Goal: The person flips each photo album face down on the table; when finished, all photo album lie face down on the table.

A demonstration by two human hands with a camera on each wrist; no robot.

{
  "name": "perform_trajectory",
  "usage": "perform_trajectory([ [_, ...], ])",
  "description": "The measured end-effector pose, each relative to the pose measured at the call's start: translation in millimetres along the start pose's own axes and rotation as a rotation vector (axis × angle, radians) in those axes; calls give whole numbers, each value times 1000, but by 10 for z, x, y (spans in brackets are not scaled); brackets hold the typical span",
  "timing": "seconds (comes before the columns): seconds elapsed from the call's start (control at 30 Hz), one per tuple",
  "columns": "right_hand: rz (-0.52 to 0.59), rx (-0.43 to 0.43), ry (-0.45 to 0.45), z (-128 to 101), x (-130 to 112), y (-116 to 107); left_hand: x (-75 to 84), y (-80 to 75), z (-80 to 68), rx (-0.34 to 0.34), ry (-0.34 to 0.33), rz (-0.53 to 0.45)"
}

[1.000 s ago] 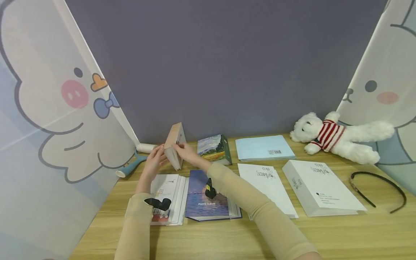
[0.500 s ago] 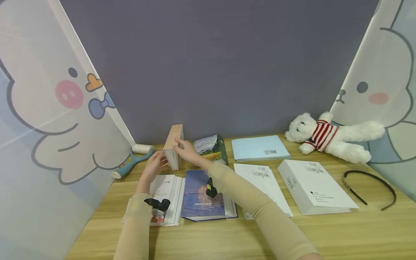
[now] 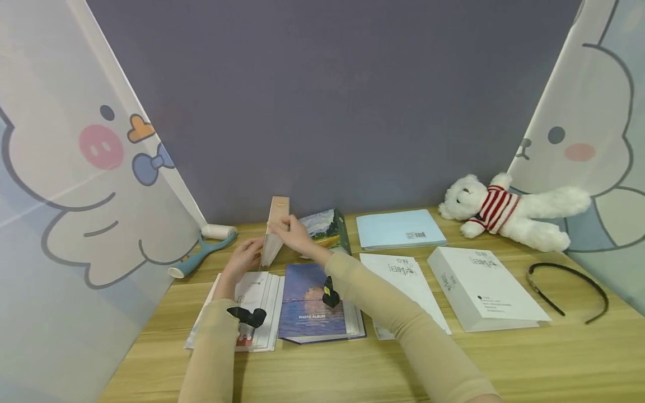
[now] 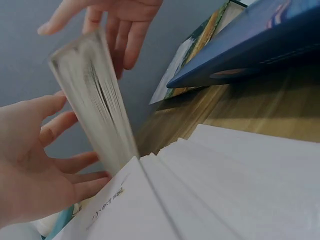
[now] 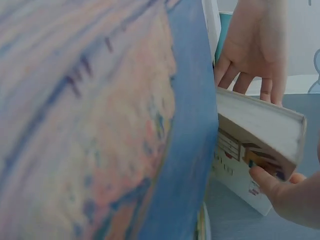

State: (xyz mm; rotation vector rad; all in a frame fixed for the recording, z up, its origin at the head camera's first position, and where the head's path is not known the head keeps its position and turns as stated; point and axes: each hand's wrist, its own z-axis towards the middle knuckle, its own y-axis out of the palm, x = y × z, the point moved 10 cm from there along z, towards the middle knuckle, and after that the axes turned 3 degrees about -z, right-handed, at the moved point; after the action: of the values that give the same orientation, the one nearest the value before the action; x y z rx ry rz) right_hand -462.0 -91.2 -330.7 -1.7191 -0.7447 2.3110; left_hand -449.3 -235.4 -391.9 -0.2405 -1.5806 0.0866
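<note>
Here, the tan book is held upright, long axis vertical, top at 12 o'clock; pinched by right hand, steadied w/ spread left hand.

Readable text: "PHOTO ALBUM" in small white capitals, low on the cover of the blue album lying on the surface. The pale blue book bears a barcode block, digits illegible. Dark printing on the white book and the white booklet is too small to read.
</note>
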Motion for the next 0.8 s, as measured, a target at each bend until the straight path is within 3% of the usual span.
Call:
perform_trajectory([
  [0.23, 29, 1, 98, -4, 129, 5, 10, -86, -14, 37, 30, 143],
  [0.63, -55, -10, 96, 85, 229, 122, -76, -238, -72, 89, -13, 268],
  [0.8, -22, -42, 111, 108, 269, 168, -91, -281, -76, 105, -39, 314],
])
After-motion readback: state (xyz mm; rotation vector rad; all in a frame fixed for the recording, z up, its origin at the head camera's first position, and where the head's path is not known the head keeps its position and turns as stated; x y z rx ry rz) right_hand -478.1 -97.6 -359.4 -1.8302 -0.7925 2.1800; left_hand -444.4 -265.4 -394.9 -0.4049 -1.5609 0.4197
